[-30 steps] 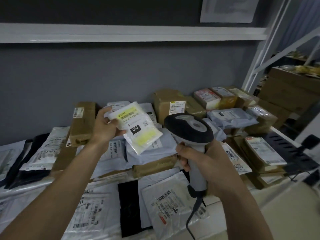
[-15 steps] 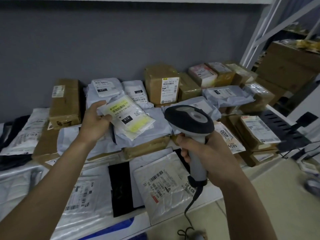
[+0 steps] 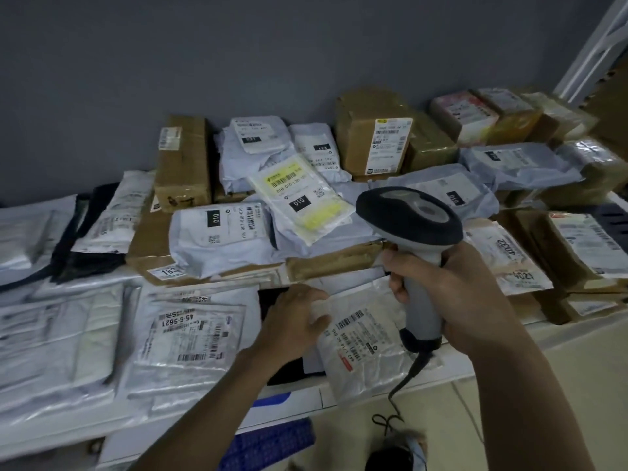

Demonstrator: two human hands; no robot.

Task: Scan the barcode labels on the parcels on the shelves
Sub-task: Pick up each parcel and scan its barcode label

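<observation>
Head view: parcels (image 3: pixel 217 232) on shelf (image 3: pixel 339 392)

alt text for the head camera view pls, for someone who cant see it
A person's right hand grips a grey barcode scanner above a shelf crowded with parcels, while the left hand touches a white mailer at the front edge. A yellow-labelled pouch lies on the pile behind.

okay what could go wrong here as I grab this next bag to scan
The white mailer under your left hand overhangs the shelf edge and could slip off. Its wrinkled film may glare and spoil the read. The scanner cable in your right hand dangles where it might snag.
</observation>
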